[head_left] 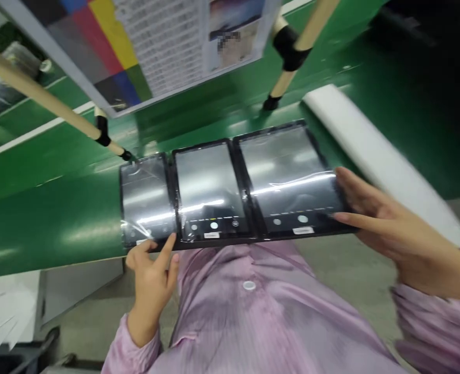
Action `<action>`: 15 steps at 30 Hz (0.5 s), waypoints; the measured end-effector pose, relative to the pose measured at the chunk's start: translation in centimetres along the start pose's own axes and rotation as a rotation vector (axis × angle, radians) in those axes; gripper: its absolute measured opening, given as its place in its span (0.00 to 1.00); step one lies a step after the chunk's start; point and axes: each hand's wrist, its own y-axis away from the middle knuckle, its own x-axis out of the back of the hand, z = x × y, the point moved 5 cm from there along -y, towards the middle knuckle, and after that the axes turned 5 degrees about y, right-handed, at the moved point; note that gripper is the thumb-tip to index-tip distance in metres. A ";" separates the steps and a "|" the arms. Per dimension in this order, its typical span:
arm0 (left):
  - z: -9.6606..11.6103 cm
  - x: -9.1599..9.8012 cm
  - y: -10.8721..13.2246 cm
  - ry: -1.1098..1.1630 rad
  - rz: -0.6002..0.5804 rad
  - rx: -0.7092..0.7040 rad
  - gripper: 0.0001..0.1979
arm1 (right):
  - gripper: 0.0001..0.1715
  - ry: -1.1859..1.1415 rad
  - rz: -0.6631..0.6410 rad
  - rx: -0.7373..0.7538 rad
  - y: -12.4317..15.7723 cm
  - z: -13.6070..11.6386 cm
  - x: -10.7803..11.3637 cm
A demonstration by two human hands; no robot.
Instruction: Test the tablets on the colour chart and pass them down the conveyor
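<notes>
Three dark glossy tablets lie side by side along the near edge of a green belt [50, 218]: a left tablet [146, 200], a middle tablet [210, 189] and a right tablet [288, 176]. Clear film covers their screens. My left hand [154, 272] pinches at the lower corner of the left tablet, where the film looks lifted. My right hand [373, 218] rests with fingers stretched out against the right edge of the right tablet. Pink sleeves and a pink shirt fill the foreground.
A white foam strip [373, 150] lies on the belt to the right of the tablets. Cream frame tubes [38, 91] with black joints stand behind, and a colour chart board [136, 47] hangs above. White sheets [3, 311] sit low at left.
</notes>
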 end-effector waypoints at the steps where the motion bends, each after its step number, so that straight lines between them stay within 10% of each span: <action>1: -0.1 0.0 0.0 0.004 0.017 0.013 0.15 | 0.47 -0.014 0.003 -0.036 -0.1 0.2 -0.2; 9: -0.9 -0.5 0.1 -0.053 0.027 0.211 0.15 | 0.43 -0.061 0.125 -0.111 0.3 -0.9 -1.5; 15: -11.0 -0.3 0.7 0.516 0.112 0.834 0.24 | 0.42 -0.013 0.112 -0.101 0.1 -0.5 -1.5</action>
